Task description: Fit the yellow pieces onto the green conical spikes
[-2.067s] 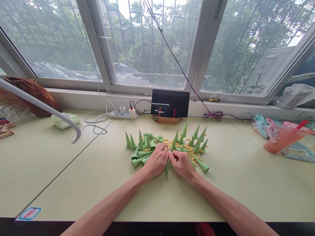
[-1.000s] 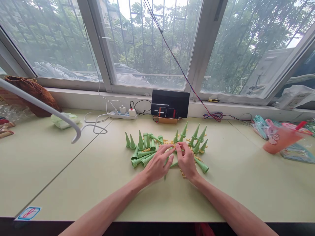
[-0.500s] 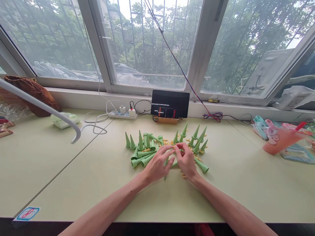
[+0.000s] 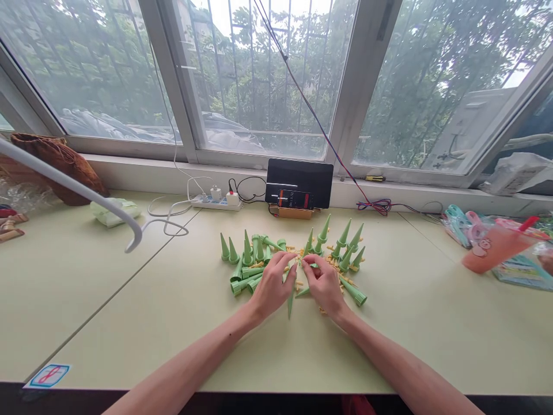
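My left hand (image 4: 273,283) hovers over the heap with its thumb and forefinger apart, and I see nothing between them. Under its thumb a green plastic spike (image 4: 290,304) points its tip towards me. My right hand (image 4: 325,282) is closed in a pinch, thumb against forefinger, on something too small to make out. Both hands' fingertips are close together above small yellow plastic pieces (image 4: 334,264). Several green spikes stand point up on the right, one of them (image 4: 344,233) with yellow bits beside it. More green spikes (image 4: 246,285) lie on their sides to the left.
A tablet (image 4: 298,173) with a phone (image 4: 295,199) before it stands at the back. A power strip (image 4: 216,202) lies left of them. On the right are an orange cup (image 4: 488,248) and bagged items. A white curved bar (image 4: 86,193) crosses the left side.
My left hand has drawn back slightly to the left, parting its thumb and forefinger. The fingertips of my two hands, which were touching, are now a little apart. More of the spike beneath shows.
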`<state>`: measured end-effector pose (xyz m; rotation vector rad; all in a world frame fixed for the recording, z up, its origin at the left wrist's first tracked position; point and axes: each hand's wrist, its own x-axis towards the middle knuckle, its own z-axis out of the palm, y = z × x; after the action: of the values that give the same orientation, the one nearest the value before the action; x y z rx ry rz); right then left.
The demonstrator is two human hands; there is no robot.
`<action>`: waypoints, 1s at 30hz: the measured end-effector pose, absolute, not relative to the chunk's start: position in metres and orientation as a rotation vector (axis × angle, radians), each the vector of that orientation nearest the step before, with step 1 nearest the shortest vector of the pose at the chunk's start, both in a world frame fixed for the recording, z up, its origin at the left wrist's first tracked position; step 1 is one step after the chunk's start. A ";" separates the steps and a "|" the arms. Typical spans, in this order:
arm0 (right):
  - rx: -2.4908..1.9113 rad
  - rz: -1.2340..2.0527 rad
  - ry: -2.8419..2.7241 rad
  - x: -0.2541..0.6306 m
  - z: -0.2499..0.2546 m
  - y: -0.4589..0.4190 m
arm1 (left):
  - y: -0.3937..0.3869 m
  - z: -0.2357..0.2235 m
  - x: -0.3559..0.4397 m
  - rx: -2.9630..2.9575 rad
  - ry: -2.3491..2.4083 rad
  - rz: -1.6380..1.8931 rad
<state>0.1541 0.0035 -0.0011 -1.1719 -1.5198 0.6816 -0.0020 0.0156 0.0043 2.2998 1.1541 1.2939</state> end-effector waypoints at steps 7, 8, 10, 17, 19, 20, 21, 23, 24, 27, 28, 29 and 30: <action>-1.157 0.708 -1.579 0.153 -0.002 0.001 | 0.016 0.003 -0.002 2.290 1.138 1.270; -1.158 0.715 -1.572 0.153 -0.002 0.001 | 0.016 0.003 -0.002 2.287 1.136 1.268; -1.162 0.724 -1.552 0.153 -0.002 0.001 | 0.016 0.002 -0.002 2.283 1.136 1.262; -1.169 0.710 -1.541 0.152 -0.002 0.001 | 0.017 0.002 -0.003 2.268 1.162 1.244; -1.166 0.705 -1.551 0.152 -0.002 0.001 | 0.017 0.002 -0.003 2.264 1.172 1.241; -1.165 0.704 -1.556 0.152 -0.002 0.001 | 0.017 0.002 -0.003 2.265 1.177 1.240; -1.165 0.704 -1.561 0.152 -0.002 0.001 | 0.017 0.001 -0.003 2.265 1.183 1.239; -1.163 0.704 -1.570 0.153 -0.002 0.001 | 0.017 0.001 -0.003 2.266 1.193 1.240; -1.163 0.704 -1.572 0.153 -0.001 0.001 | 0.017 0.000 -0.003 2.266 1.196 1.242; -1.161 0.704 -1.580 0.153 -0.001 0.001 | 0.017 0.000 -0.003 2.260 1.198 1.246; -1.162 0.703 -1.584 0.153 -0.001 0.001 | 0.017 0.000 -0.003 2.257 1.195 1.246; -1.165 0.701 -1.591 0.153 0.000 0.001 | 0.017 0.000 -0.003 2.253 1.193 1.245; -1.168 0.697 -1.599 0.153 0.000 0.001 | 0.017 0.000 -0.003 2.250 1.191 1.244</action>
<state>0.1528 0.0008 0.0002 -1.1682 -1.5986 0.6971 -0.0035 0.0165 -0.0003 2.2496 1.1906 1.2441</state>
